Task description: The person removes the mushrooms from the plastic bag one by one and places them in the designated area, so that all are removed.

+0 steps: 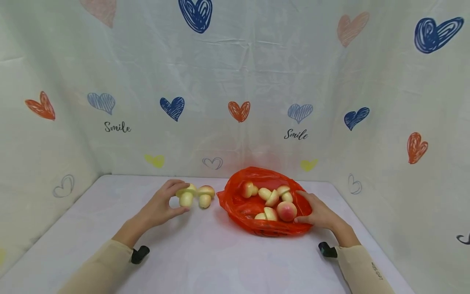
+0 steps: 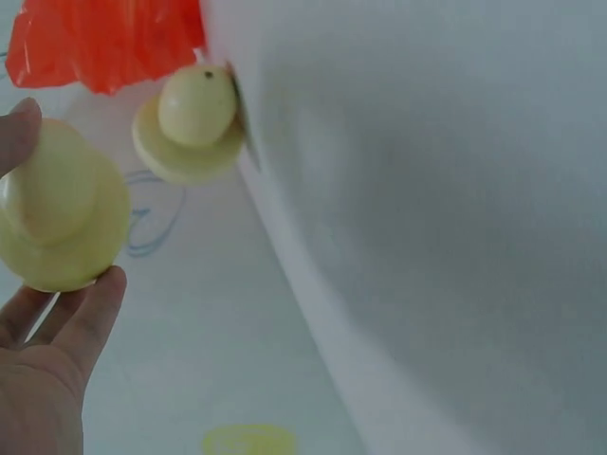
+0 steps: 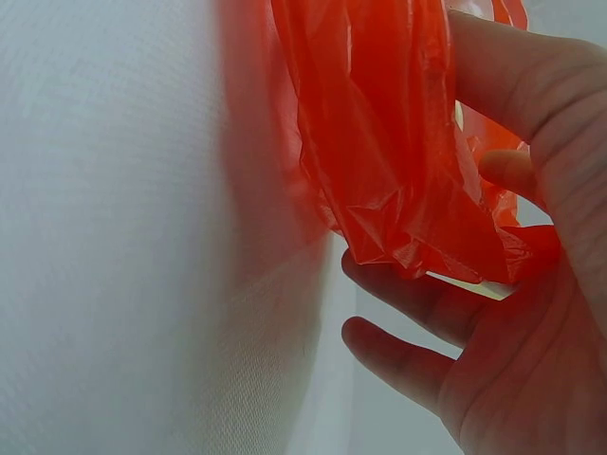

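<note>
In the head view my left hand point(image 1: 158, 207) pinches a pale yellow toy mushroom point(image 1: 186, 199) between thumb and fingers, left of centre. Up close in the left wrist view, its rounded stem point(image 2: 57, 185) faces the camera and the fingertips touch the cap's edge. Just right of it, another toy mushroom point(image 1: 205, 200) with a reddish cap stands on the table. My right hand point(image 1: 319, 212) grips the right rim of an open red plastic bag point(image 1: 235, 214). Several toy mushrooms lie inside the bag, one showing a round pink-red cap point(image 1: 287, 211).
A white-covered table point(image 1: 227, 265) spreads beneath everything. Behind and at both sides hangs a pale curtain point(image 1: 205, 139) printed with hearts and "Smile". The bag sits near the table's back edge.
</note>
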Tool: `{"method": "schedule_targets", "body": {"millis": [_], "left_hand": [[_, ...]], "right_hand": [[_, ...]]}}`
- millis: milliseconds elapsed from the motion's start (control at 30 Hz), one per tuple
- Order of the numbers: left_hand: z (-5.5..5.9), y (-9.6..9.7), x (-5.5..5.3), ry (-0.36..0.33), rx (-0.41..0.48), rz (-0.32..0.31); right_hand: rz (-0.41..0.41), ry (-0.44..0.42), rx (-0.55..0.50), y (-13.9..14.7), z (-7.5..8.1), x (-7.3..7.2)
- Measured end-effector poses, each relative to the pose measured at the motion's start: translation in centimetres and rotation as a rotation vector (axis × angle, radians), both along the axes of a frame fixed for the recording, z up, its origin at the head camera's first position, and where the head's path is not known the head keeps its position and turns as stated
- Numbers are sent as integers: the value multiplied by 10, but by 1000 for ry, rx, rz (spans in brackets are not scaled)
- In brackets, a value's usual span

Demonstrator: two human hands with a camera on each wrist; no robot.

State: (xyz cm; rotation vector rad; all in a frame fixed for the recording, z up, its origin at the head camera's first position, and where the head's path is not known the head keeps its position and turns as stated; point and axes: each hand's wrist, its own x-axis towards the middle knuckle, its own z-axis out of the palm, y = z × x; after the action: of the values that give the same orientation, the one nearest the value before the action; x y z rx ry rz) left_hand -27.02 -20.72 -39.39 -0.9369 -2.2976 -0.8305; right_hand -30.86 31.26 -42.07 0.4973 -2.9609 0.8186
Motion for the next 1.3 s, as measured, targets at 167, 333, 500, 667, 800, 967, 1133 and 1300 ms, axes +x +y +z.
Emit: {"method": "schedule_targets", "body": {"millis": [167, 333, 500, 667, 800, 967, 1133, 1300], "left_hand": [[-4, -7, -7, -38, -11, 18], [-9, -10, -11, -105, -34, 36], [-12, -11, -16, -138, -58, 43], [-14, -12, -23, -141, -81, 54], [-15, -12, -29, -170, -102, 59], [-16, -12, -36, -201, -130, 65], [-18, -12, -43, -237, -146, 67], [-22, -11, -49, -274, -166, 68]], "right_hand": [[-1, 7, 9, 0, -2, -1], [5, 14, 4, 1, -3, -1], [21, 22, 2, 1, -3, -1], [12, 16, 7, 1, -2, 0], [-1, -6, 10, 0, 0, 0], [-4, -18, 8, -1, 1, 0], [0, -15, 9, -1, 0, -1], [-7, -19, 18, 0, -1, -2]]}}
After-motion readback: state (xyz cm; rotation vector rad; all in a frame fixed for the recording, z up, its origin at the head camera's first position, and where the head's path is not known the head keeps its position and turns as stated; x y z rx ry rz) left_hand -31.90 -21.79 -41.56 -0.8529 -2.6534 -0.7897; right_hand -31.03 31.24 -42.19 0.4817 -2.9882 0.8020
